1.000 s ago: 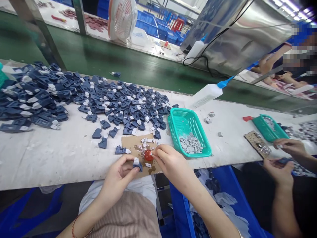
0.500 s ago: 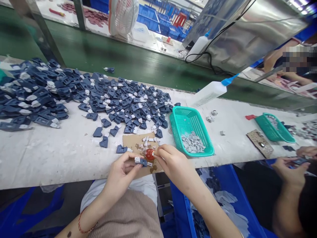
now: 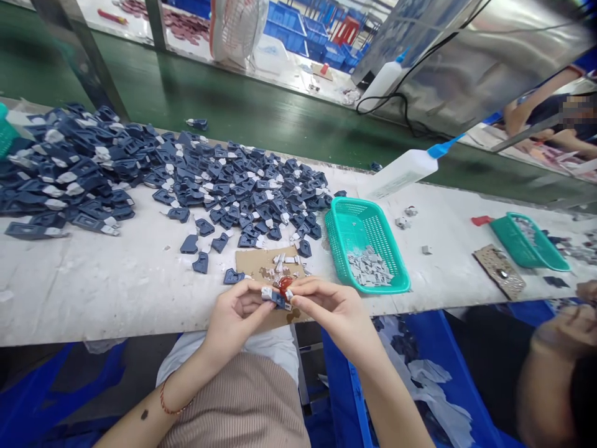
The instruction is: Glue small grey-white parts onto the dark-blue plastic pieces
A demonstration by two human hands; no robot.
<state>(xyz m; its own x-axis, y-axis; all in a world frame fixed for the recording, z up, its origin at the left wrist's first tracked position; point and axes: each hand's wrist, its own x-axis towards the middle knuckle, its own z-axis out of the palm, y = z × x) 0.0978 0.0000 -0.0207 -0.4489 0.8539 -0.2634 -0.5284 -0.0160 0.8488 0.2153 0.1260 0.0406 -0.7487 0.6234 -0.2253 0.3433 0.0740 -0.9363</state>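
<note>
My left hand [image 3: 237,315] pinches a dark blue plastic part [image 3: 278,300] with a whitish piece at its left end. At the part's right end, my right hand [image 3: 338,312] pinches a small light grey piece [image 3: 289,295] between thumb and fingertips; the two appear to touch. Just behind them a small round red dish [image 3: 285,285], partly hidden by my fingers, stands on a stained cardboard sheet [image 3: 247,257]. Several grey pieces [image 3: 285,259] lie on that sheet. One loose blue part [image 3: 232,276] rests at its left edge.
A large heap of blue parts [image 3: 224,180] covers the table's left and back. Right of the cardboard stands a green basket [image 3: 342,261] holding grey pieces. Behind it leans a white bottle [image 3: 405,171] with a blue nozzle. A co-worker's hand [image 3: 571,330] is at far right.
My right hand has come away from the red dish towards me, bringing the small grey piece to the blue part's right end. The blue part has shifted slightly up in my left hand.
</note>
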